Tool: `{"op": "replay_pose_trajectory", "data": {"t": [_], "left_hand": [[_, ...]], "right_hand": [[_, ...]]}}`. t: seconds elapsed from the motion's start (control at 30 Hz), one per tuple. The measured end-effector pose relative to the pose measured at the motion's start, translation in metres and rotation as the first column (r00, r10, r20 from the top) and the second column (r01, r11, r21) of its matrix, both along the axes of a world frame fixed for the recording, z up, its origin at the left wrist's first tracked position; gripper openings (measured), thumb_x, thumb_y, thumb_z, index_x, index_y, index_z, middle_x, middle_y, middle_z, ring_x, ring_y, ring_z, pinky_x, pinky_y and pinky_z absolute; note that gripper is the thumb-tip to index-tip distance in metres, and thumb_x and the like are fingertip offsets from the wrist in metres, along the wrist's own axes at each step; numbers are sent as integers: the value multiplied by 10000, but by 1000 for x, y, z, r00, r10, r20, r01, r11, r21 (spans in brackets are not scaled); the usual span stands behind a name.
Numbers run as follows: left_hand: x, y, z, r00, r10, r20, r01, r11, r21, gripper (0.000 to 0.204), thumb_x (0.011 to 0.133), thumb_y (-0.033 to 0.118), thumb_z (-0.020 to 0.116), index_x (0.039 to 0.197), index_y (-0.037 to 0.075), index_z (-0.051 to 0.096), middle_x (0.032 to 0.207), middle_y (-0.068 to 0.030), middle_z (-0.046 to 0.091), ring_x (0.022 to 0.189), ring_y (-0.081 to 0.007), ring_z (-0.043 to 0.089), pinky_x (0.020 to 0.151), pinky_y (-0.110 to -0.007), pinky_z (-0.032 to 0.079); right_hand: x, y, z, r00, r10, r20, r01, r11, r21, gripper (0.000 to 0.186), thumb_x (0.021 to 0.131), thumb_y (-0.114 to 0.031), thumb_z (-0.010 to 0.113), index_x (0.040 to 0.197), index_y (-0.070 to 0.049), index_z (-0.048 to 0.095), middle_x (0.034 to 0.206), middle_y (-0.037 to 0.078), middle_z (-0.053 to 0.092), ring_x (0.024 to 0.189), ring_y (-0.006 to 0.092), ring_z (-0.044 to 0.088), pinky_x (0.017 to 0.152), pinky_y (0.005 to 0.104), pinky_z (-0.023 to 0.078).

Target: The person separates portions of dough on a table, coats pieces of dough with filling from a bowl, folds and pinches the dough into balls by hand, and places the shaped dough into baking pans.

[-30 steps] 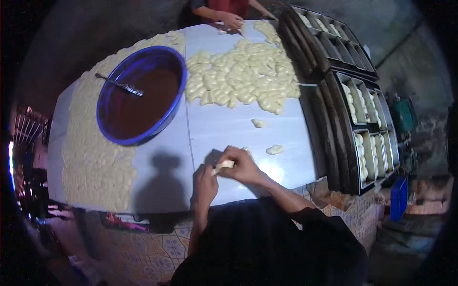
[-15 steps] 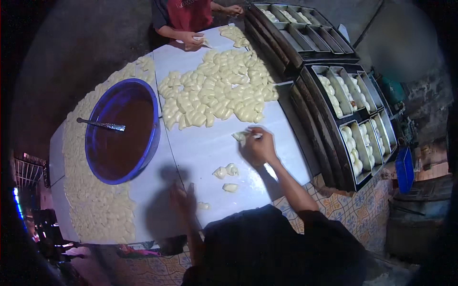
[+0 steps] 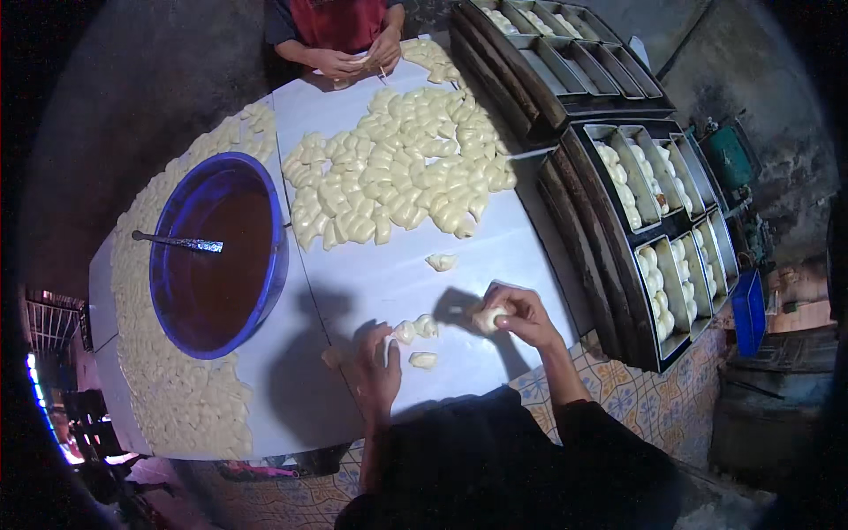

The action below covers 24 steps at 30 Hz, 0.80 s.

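Observation:
Near the white tabletop's front, my right hand (image 3: 526, 318) grips a pale dough piece (image 3: 488, 319) between thumb and fingers. My left hand (image 3: 378, 362) has its fingers apart and curved, just left of two adjoining dough pieces (image 3: 415, 329). A single small piece (image 3: 424, 360) lies below these, and another (image 3: 442, 262) sits higher up. A wide spread of glossy dough pieces (image 3: 397, 168) covers the upper middle. At left stands a large blue basin (image 3: 276, 256) of brown liquid with a metal utensil (image 3: 177, 242) in it, beside more flattened dough (image 3: 185, 415).
Another person's hands (image 3: 358, 60) work at the far edge. Stacked dark trays of metal moulds (image 3: 574, 265), several holding dough, line the right side, with more (image 3: 556, 66) behind. A blue crate (image 3: 749, 314) and green equipment (image 3: 729, 155) are beyond them; patterned floor shows below.
My hands have separated since a second ago; my right hand reached up, then came down rightward with a dough piece. The view has shifted. The co-worker's hands have come together.

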<state>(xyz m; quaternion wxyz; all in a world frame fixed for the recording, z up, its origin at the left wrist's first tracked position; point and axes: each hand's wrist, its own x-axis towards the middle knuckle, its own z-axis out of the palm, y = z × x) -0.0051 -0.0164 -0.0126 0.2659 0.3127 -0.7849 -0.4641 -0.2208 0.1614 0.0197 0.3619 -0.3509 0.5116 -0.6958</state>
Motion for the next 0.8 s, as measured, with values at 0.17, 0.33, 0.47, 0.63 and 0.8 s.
{"op": "replay_pose_trajectory", "data": {"t": [0.17,0.33,0.47,0.63,0.8], "left_hand": [[-48,-3,18,992,-91,86,95,994,-50,229,815,11,610,1038,47,641,1029,-129,650,950,-267,622,830,-353,490],[-91,-24,5,982,-187,-5,179,950,-256,256,785,16,604,1031,67,649,1030,-103,647,970,-307,602,850,-400,471],[-148,-53,-10,912,-378,161,409,799,-441,363,789,65,614,1150,98,602,1161,-124,599,1132,-315,521,970,-420,398],[-203,-65,-19,870,-323,373,491,635,-596,548,764,228,723,1283,205,548,1430,-182,364,1314,-429,316,1046,-503,319],[-240,-64,-36,899,-269,347,437,617,-654,304,736,210,746,1036,171,721,1410,-244,358,1329,-484,267,1056,-550,268]], "right_hand": [[-15,-9,-31,729,282,-623,137,832,538,496,874,-450,619,1165,-49,638,1019,168,630,987,258,597,845,365,492],[-79,-78,-31,590,-223,-776,678,658,327,388,744,-113,671,1101,23,606,940,224,641,833,368,619,774,439,493],[-61,-107,-53,818,-392,-421,562,700,440,157,746,-82,650,846,20,584,754,153,617,733,224,603,692,333,471],[-44,-14,-18,992,69,110,-100,947,304,214,809,-55,697,1007,-6,632,930,14,630,884,76,564,800,255,463],[-50,26,-35,584,17,-812,675,546,497,375,850,-169,617,1190,-10,597,1212,197,563,1017,320,623,896,393,487]]}}
